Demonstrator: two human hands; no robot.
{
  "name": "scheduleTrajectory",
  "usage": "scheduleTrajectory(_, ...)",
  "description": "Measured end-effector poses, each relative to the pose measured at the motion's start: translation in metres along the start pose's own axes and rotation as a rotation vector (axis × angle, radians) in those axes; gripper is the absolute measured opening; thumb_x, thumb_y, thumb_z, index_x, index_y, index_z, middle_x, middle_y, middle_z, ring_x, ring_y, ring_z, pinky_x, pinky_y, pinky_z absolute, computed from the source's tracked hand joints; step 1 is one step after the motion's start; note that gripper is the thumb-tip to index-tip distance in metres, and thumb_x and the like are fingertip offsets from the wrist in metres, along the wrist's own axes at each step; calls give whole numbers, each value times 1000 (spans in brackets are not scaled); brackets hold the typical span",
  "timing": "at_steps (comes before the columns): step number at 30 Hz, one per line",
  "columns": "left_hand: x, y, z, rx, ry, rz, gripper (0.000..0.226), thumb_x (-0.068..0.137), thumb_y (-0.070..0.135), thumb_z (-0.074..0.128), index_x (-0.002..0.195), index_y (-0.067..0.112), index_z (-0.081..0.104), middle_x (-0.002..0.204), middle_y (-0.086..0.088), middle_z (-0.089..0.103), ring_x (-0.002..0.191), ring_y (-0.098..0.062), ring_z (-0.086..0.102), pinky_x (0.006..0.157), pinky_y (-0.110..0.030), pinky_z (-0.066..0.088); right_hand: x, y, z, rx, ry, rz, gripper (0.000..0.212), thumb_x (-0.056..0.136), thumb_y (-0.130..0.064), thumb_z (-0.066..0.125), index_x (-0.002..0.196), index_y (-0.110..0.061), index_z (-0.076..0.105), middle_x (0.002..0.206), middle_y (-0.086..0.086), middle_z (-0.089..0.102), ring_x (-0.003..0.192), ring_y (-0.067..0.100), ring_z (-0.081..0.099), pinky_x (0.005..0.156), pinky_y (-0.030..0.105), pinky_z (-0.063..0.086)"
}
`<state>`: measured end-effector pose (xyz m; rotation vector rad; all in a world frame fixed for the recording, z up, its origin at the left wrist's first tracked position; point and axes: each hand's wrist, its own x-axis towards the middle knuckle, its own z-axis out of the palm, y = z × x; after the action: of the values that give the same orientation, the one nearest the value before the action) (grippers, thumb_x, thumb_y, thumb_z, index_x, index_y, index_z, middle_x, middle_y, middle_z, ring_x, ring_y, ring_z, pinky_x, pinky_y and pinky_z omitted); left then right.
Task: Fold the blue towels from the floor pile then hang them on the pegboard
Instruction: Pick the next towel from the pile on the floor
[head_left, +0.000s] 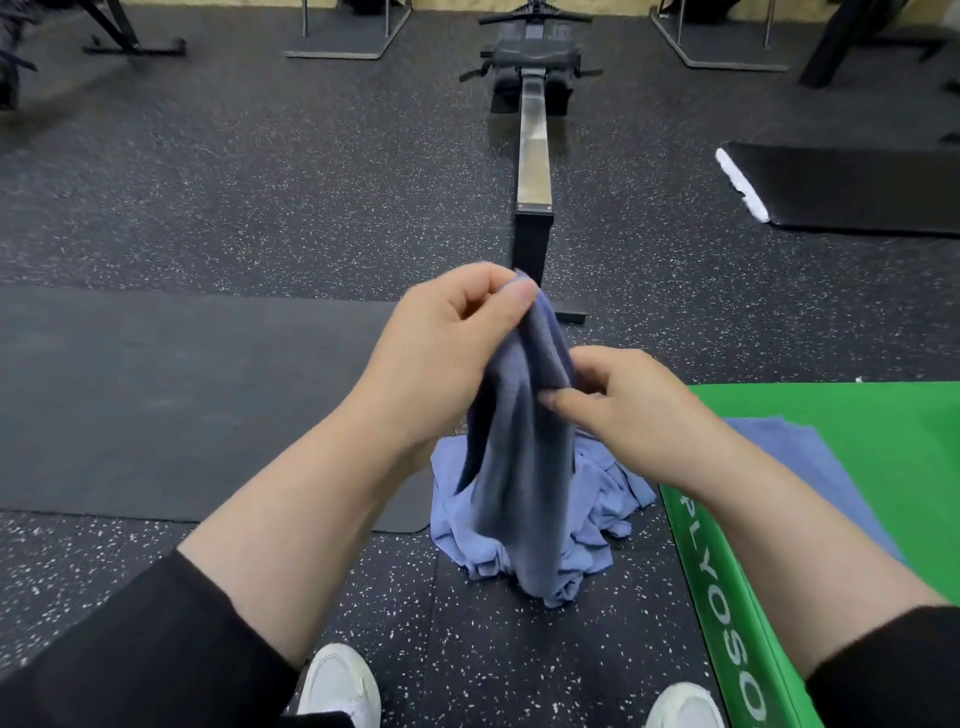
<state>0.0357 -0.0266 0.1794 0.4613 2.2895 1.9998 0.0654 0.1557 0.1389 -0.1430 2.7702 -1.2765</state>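
Left hand (447, 338) pinches the top corner of 1 blue towel (519, 467), thumb and fingers curled tight; right hand (623, 410) pinches its side edge lower down, likely hunting a 2nd corner to spread it. Towel's tail drapes onto the floor pile (597, 499) (pegboard not visible). Green plyo box (727, 597) crowds the right; mat (182, 405) side has room.

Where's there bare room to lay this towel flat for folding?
The dark mat left of the towel pile is bare. The green box top has free space beyond the blue towel already lying on it. The floor between the shoes and the pile is tight, under the towel both hands hold.
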Motion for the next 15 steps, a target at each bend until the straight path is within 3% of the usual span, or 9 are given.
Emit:
scheduleTrajectory(2,7,-8,-7,-35,191,-12,21,100,28,60,83,21,70,79,5,63,76,-10,52,74,-33,44,-1,1,-3,34,6,26,26,89,-35,73,86,-10,67,72,4,65,66,8,48,65,34,43)
scheduleTrajectory(4,12,-11,-18,-87,388,9,22,100,29,59,81,24,69,81,3,62,78,-10,52,75,-35,46,-3,-1,-7,91,-1,36,37,83,-44,76,80,-10,64,70,11,62,63,10,46,62,33,37)
scheduleTrajectory(7,20,-11,-39,-55,604,66,23,101,30,57,79,24,64,78,0,53,76,-11,45,70,-33,41,-4,1,-13,70,4,44,35,89,-40,72,76,-10,62,61,1,53,57,7,41,57,31,33)
scheduleTrajectory(9,23,-11,-49,23,658,55,24,99,32,59,77,24,65,72,6,53,71,-7,44,69,-30,39,-3,3,-15,22,32,37,36,95,-38,65,77,-7,60,61,-1,46,56,7,36,56,32,30)
scheduleTrajectory(10,24,-10,-50,118,635,57,24,97,31,60,75,25,67,69,14,56,69,-3,47,69,-27,41,-1,5,-15,42,44,37,35,97,-35,64,79,-6,61,62,4,47,58,8,37,58,32,31)
scheduleTrajectory(12,19,-7,-41,305,436,70,15,93,28,65,80,29,72,70,20,65,68,7,54,70,-18,43,-1,2,-14,166,55,39,21,96,-25,67,84,-8,66,70,15,63,64,10,46,64,33,36)
scheduleTrajectory(13,13,-4,-30,353,275,59,9,93,28,67,90,30,75,72,18,67,67,9,54,69,-15,43,-1,-1,-12,212,59,36,13,94,-20,70,85,-11,68,77,14,70,67,10,51,67,34,39)
scheduleTrajectory(15,2,-5,-8,470,-48,22,25,94,35,67,119,31,71,68,10,62,62,4,54,60,-9,37,-1,-6,-10,205,71,-15,7,91,-14,72,85,-17,71,82,5,74,71,8,56,71,35,44)
